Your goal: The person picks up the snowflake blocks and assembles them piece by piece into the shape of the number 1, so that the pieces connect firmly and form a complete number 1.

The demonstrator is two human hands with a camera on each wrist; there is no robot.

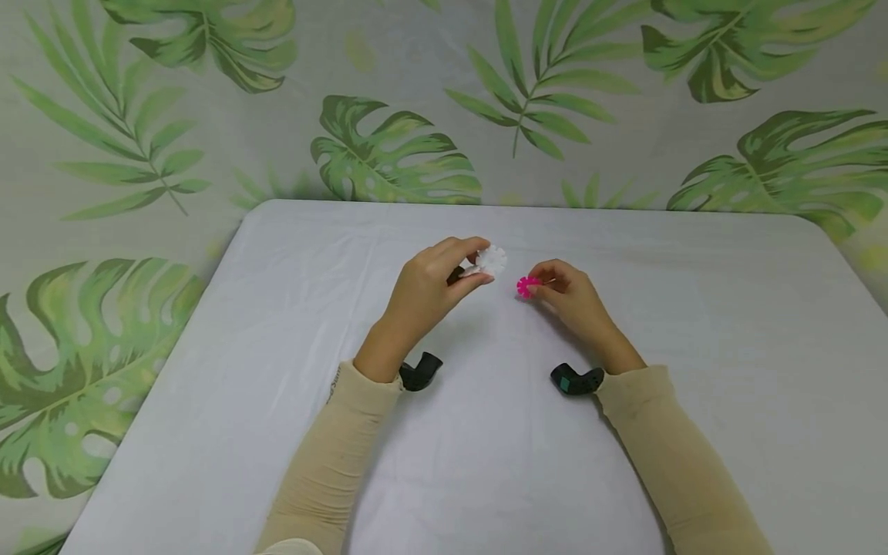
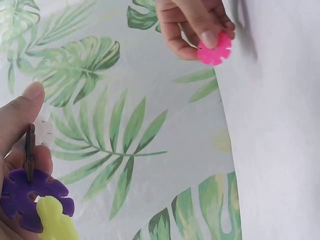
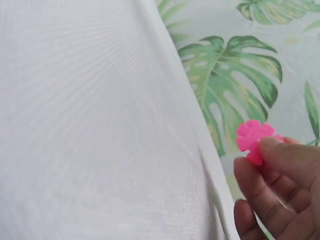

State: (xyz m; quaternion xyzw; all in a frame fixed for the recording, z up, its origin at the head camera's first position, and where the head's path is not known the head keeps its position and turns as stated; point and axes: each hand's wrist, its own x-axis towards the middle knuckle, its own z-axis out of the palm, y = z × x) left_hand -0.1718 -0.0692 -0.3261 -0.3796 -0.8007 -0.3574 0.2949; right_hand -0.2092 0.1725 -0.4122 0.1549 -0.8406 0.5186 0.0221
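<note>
My left hand grips a small cluster of joined plastic snowflake discs. In the head view its white disc sticks out past the fingertips. The left wrist view shows more of the cluster: a dark disc seen edge-on, a purple notched disc and a yellow disc at the lower left. Part of the cluster is hidden by the palm. My right hand pinches a single pink snowflake disc between thumb and fingers, just right of the white one and apart from it.
Both hands are over a table with a white cloth. Behind it hangs a leaf-patterned backdrop. A black wrist camera sits at the left wrist, another black camera at the right.
</note>
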